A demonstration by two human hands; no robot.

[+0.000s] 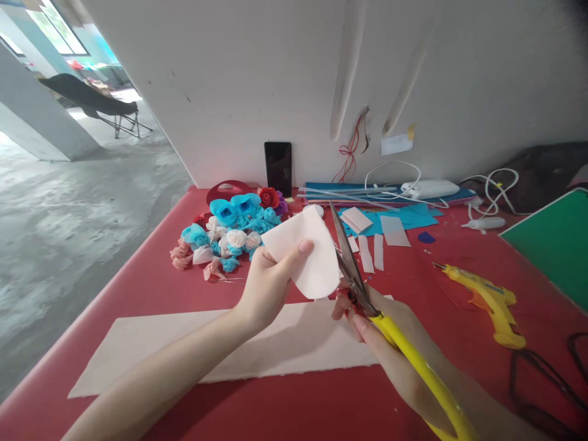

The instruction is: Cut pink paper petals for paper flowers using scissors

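Note:
My left hand (271,278) pinches a folded piece of pale pink paper (316,263) between thumb and fingers, with its lower edge rounded. My right hand (390,331) grips yellow-handled scissors (395,334). Their blades stand apart and point up and away, right beside the paper's right edge. Whether a blade touches the paper I cannot tell. Something small and red shows by my right fingers at the scissors' pivot. Under both hands a long pale pink strip (169,343) lies across the red table (220,410).
Blue, white, pink and red paper flowers (229,233) are heaped at the back left. A phone (278,166) leans on the wall. Blue sheets (413,215) and pale cut pieces (395,231) lie behind. Right: a yellow glue gun (487,300), a green board (555,245).

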